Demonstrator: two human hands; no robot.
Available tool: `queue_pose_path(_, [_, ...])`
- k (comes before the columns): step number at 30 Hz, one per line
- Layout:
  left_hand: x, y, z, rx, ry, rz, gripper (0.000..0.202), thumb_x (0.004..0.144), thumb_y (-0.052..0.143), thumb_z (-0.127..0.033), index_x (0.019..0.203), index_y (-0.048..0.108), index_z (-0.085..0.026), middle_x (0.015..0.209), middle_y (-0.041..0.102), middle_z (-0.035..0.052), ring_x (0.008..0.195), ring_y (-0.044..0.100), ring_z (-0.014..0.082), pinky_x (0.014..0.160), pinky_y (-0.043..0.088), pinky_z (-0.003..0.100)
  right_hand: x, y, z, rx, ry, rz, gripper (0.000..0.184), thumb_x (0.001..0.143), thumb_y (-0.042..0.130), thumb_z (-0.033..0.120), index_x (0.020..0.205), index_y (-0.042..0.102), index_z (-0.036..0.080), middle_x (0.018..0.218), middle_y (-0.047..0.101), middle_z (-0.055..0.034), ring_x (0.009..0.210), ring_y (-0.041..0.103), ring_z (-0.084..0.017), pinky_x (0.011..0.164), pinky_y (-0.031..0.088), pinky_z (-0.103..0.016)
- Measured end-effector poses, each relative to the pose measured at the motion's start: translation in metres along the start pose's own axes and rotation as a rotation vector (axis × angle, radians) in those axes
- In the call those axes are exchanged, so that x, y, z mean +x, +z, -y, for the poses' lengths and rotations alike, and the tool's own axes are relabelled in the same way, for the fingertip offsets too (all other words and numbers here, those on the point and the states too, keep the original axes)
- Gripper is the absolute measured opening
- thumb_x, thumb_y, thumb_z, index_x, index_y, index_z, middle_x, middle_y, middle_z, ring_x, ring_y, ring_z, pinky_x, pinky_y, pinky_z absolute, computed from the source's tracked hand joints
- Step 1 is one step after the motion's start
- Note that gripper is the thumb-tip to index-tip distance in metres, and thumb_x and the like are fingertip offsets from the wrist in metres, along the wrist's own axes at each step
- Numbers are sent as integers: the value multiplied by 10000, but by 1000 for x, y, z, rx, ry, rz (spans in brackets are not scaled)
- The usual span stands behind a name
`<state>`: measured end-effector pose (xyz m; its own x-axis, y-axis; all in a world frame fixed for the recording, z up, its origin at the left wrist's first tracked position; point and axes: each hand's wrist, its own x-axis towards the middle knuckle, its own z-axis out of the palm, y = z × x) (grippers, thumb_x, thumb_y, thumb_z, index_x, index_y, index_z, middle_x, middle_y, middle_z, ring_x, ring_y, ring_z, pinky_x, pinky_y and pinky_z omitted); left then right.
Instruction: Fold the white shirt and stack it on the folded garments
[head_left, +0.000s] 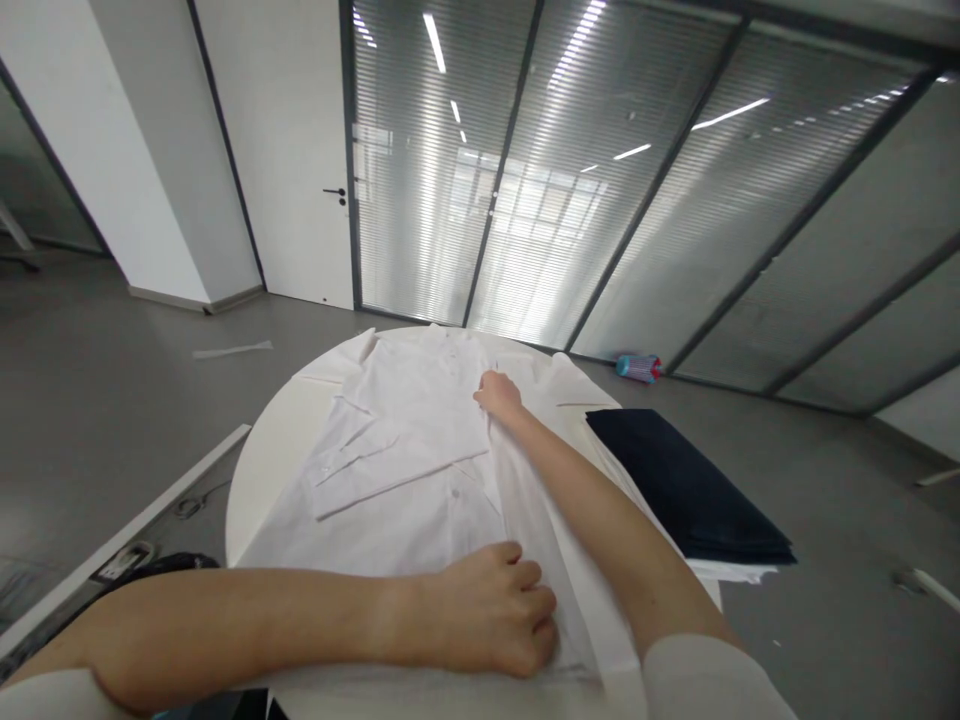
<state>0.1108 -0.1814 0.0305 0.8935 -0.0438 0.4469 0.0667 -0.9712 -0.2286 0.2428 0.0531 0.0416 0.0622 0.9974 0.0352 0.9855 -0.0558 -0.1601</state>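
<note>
A white button-up shirt [420, 535] lies spread over a round white table [259, 480], one sleeve folded across its front. My left hand [499, 610] reaches across the lower part of the shirt, fingers curled closed on the cloth near its right edge. Farther up, my right hand [499, 393] pinches the fabric close to the upper middle of the shirt. Between the two hands the right side of the shirt forms a long loose fold. My fingertips are partly hidden from view.
A stack of folded dark navy cloth [682, 490] rests at the table's right edge, with white cloth under it. On the floor by the glass wall lies a blue and red package [638, 368]. A power socket [124, 562] and cable are at the lower left.
</note>
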Motion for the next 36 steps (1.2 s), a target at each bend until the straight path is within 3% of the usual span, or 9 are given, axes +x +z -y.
queue_pose_path(3, [-4, 2, 2, -1, -27, -6, 203, 889, 629, -175, 700, 556, -168, 660, 493, 29, 602, 523, 169, 510, 350, 309, 4, -7, -10, 23, 28, 11, 244, 829, 614, 236, 1044, 713, 176, 1089, 720, -133, 1014, 685, -239, 813, 510, -278])
queue_pose_path(8, [10, -2, 7, -50, -46, 14, 160, 920, 554, -135, 764, 582, -156, 748, 561, 50, 594, 570, 155, 483, 414, 306, 12, -43, -75, -53, 152, 0, 250, 846, 611, 257, 1064, 719, 201, 1132, 711, -119, 1073, 663, -269, 849, 502, -334])
queue_pose_path(10, [21, -7, 5, -136, -26, 3, 122, 945, 513, -148, 969, 632, -139, 1010, 639, 105, 683, 624, 149, 514, 471, 295, 7, -51, -102, -178, 212, 18, 302, 845, 641, 272, 1124, 704, 174, 1178, 687, -159, 1119, 641, -312, 882, 498, -388])
queue_pose_path(13, [38, -13, 1, -320, -33, -20, 378, 979, 486, -252, 1349, 511, -179, 1458, 471, 128, 883, 671, 145, 668, 559, 275, -5, -47, -125, -355, 178, 15, 358, 880, 635, 270, 1203, 673, 121, 1261, 628, -229, 1221, 570, -360, 966, 455, -461])
queue_pose_path(20, [37, 31, 31, -328, -310, -20, 484, 944, 565, -442, 1320, 561, -138, 1493, 447, 177, 1384, 416, 337, 1093, 408, 502, -16, 2, -115, -183, -330, 91, 632, 1024, 353, 497, 1550, 322, 149, 1601, 282, -175, 1472, 294, -284, 1177, 270, -410])
queue_pose_path(26, [4, 75, 48, -276, -562, 131, 679, 943, 438, -634, 1440, 455, -172, 1532, 371, 221, 1439, 259, 466, 1084, 251, 714, -24, 35, -111, -172, -318, 231, 733, 1008, 198, 620, 1599, 165, 188, 1659, 67, -104, 1526, 57, -303, 1214, 103, -524])
queue_pose_path(29, [-1, 68, 49, -317, -531, 161, 699, 924, 476, -638, 1431, 448, -158, 1503, 400, 228, 1402, 321, 463, 1060, 328, 676, -23, 36, -110, -170, -320, 175, 708, 1016, 198, 597, 1590, 215, 184, 1658, 95, -106, 1525, 57, -314, 1212, 80, -545])
queue_pose_path(32, [-3, 57, 57, -394, -517, 144, 499, 879, 664, -405, 1295, 547, -156, 1423, 469, 196, 1322, 438, 385, 1040, 427, 551, -17, 30, -110, -140, -337, 14, 634, 1036, 253, 511, 1549, 329, 147, 1637, 193, -147, 1516, 121, -325, 1208, 133, -537])
queue_pose_path(36, [-3, 53, 69, -646, -687, -10, 615, 757, 779, -269, 1314, 529, -198, 1526, 268, 185, 1378, 376, 333, 1068, 436, 445, -11, 22, -113, -48, -420, -81, 485, 1006, 431, 405, 1376, 560, 119, 1494, 434, -191, 1393, 402, -284, 1160, 314, -445])
